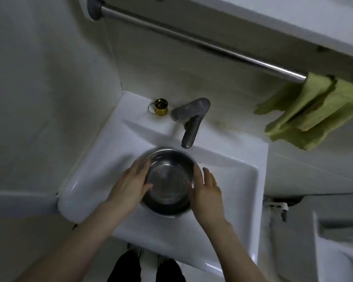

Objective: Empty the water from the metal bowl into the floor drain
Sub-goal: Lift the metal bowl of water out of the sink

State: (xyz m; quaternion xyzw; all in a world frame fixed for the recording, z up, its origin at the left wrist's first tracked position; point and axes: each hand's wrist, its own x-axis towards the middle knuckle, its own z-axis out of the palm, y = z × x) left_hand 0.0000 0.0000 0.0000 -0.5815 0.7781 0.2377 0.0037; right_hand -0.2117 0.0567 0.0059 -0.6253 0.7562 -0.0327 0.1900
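A round metal bowl with clear water in it sits in the white sink basin, just below the faucet spout. My left hand grips the bowl's left rim, thumb over the edge into the bowl. My right hand presses against the right rim with the fingers stretched along the side. The bowl stays level between both hands. No floor drain is visible in this view.
A grey faucet stands behind the bowl, with a small gold cap beside it. A green towel hangs from a metal bar on the wall. A white toilet is at the lower right. My dark trouser legs show below the sink.
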